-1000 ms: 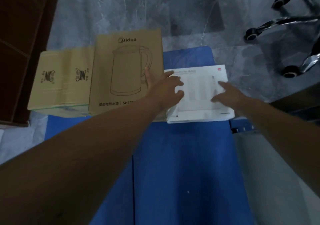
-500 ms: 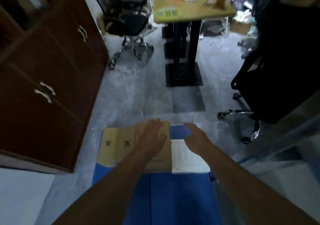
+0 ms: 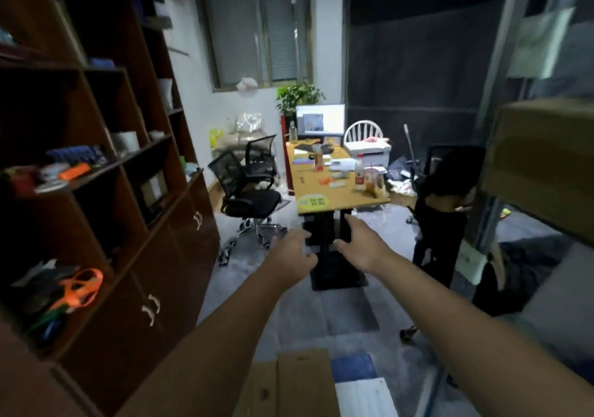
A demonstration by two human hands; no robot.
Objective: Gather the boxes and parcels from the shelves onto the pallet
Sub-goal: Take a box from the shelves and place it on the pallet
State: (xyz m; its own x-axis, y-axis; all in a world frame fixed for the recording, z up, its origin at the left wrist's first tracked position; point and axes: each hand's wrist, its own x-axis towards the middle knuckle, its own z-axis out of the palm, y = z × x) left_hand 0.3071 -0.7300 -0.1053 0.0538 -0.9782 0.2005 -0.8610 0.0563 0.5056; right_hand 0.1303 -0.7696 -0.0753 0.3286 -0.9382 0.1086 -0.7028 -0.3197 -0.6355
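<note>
On the blue pallet [image 3: 353,366] below me, the brown cardboard box [image 3: 302,384] and the white box [image 3: 366,397] lie touching, long sides pointing away. My left hand [image 3: 291,255] and right hand [image 3: 361,246] have fingers loosely spread, holding nothing.

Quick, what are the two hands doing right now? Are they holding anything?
Left hand: open, holding nothing.
Right hand: open, holding nothing.

Both arms stretch forward, bare. Left hand [image 3: 293,252] hangs in the air, fingers loosely curled, empty; right hand [image 3: 361,243] beside it, fingers spread, empty.
</note>
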